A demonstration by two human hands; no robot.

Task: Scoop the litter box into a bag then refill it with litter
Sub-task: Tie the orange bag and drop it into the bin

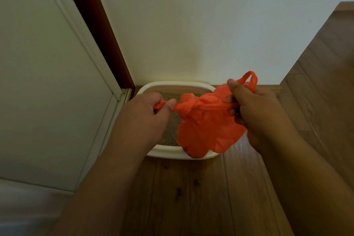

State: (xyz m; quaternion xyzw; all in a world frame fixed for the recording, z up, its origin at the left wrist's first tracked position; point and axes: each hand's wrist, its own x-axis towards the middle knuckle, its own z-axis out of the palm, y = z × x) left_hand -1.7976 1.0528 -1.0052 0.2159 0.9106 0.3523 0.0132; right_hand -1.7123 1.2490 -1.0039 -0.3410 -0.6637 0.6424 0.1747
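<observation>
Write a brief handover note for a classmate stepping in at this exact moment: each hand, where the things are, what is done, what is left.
Left hand: fingers pinch one twisted handle of the crumpled orange plastic bag.
Right hand: grips the other handle; both pull outward across a knot at the bag's neck.
Things: bag hangs over the white plastic litter box, which sits on the wooden floor against the wall and holds grainy litter.
Done: bag looks nearly tied.
Left: finish the knot, set the bag aside, refill. No scoop or litter supply in view.
</observation>
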